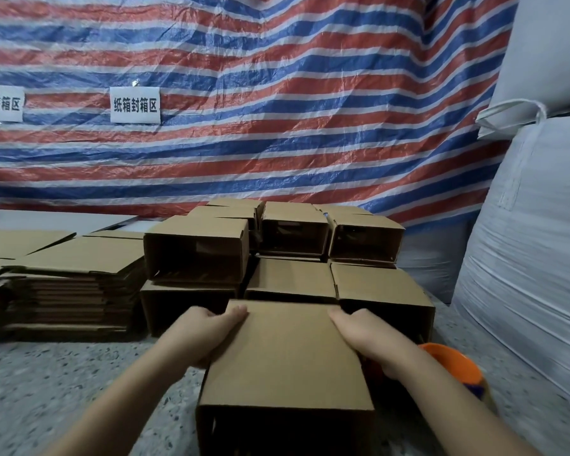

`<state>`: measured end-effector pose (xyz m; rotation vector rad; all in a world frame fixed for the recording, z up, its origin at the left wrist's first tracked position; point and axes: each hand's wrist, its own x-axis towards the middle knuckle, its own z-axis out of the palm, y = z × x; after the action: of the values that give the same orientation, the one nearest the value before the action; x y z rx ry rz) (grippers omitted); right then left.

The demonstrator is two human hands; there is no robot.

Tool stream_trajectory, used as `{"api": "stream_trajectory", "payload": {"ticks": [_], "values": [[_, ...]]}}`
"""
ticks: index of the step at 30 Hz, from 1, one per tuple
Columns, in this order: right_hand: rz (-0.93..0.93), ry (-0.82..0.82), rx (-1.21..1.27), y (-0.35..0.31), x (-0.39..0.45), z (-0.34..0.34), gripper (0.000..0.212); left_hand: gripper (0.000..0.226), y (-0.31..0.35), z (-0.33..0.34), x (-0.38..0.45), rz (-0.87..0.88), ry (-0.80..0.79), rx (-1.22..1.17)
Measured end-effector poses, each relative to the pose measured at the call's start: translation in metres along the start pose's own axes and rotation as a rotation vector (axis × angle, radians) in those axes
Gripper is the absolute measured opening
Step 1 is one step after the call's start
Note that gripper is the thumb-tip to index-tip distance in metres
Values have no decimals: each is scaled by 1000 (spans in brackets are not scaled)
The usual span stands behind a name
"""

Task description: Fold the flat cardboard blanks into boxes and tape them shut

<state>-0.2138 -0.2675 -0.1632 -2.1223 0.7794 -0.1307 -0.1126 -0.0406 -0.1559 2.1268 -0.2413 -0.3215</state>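
Both hands are on one folded box (285, 363) sitting at the near edge of the speckled counter (63, 383), pretty much dead centre in front of the person. The left hand (200, 335) grips the box's far left corner, thumb lying flat on the top panel and the other fingers wrapped down the side. The right hand (366, 339) does the same on the far right corner, thumb on top, rest of the fingers curled over the edge. The box's open end faces the camera and it's dark inside, so can't tell what the flaps are doing in there. Right behind it, touching or nearly so, there's a pile of already folded boxes (277, 255) stacked two high and running back toward the far edge of the counter, open ends facing this way too. Off toward the left edge sits a stack of flat cardboard blanks (69, 291), a thick one, just beside the folded pile. Poking out from under the right wrist near the right edge is an orange tape dispenser (454, 366), mostly hidden. Behind the counter hangs a red, white and blue striped tarp (277, 93) with two white paper signs (135, 104) stuck on it, and big white woven sacks (533, 274) are piled along the right side.
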Motion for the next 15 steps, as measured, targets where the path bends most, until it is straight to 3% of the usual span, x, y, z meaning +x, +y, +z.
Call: {"api": "stream_trajectory", "payload": {"ticks": [5, 8, 10, 13, 15], "values": [[28, 53, 33, 9, -4, 4, 70, 56, -17, 3, 1, -51, 21, -118], [-45, 83, 111, 21, -30, -2, 59, 41, -32, 2, -17, 25, 67, -227], [-52, -45, 238, 31, -53, 0, 47, 32, -43, 8, -34, 76, 103, -337], [-70, -109, 447, 36, -78, 16, 54, 14, -48, 24, -63, 201, 206, -426], [-169, -41, 544, 28, -81, 19, 43, 24, -38, 27, -79, 335, 195, -460]]}}
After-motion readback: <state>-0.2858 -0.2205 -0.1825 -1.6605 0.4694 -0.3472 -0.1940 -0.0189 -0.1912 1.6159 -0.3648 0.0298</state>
